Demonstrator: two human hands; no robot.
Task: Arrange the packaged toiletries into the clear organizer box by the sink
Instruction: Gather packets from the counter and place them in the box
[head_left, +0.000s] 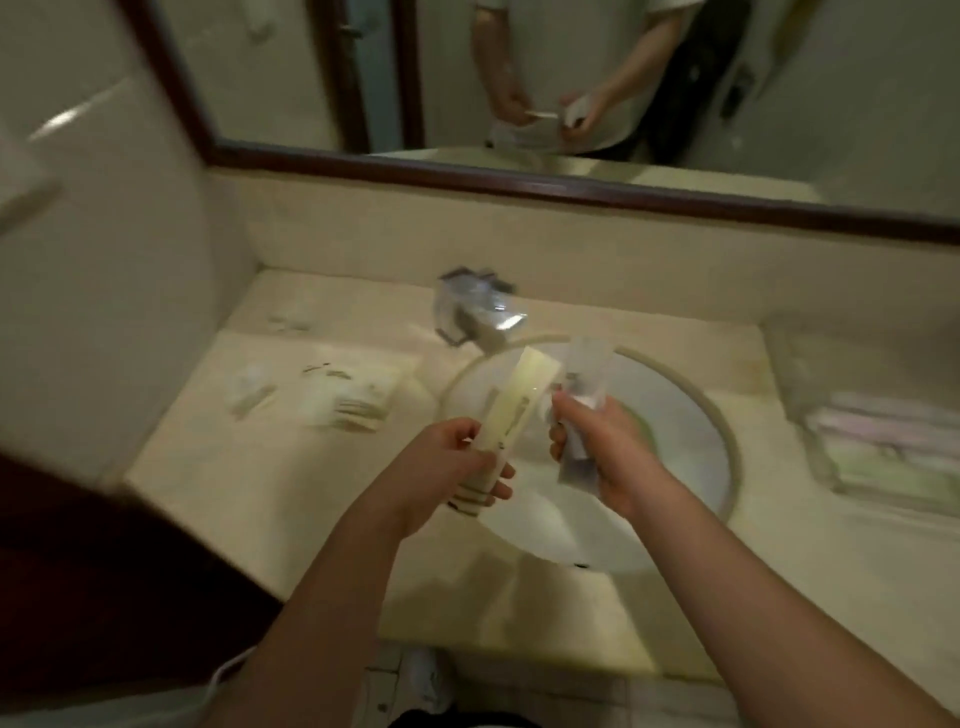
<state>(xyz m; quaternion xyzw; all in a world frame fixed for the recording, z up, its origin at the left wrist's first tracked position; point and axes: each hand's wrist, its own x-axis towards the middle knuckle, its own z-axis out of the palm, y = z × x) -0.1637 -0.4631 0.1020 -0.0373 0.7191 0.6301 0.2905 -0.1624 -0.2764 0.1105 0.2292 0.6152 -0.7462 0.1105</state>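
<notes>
My left hand (457, 462) grips a long cream packet (514, 415) by its lower end, above the left side of the sink. My right hand (597, 447) holds a clear wrapped packet (584, 384) over the basin, close beside the cream one. More cream packets (348, 397) lie in a loose pile on the counter to the left, with a small clear packet (252, 389) beside them. The clear organizer box (883, 415) stands on the counter at the right, with pink and green items inside. The frame is blurred.
A round white sink (691, 415) sits in the beige counter (270, 493), with a chrome faucet (478, 312) behind it. A dark-framed mirror (571, 78) above reflects a person's torso and hands. The wall (104, 260) closes off the left side.
</notes>
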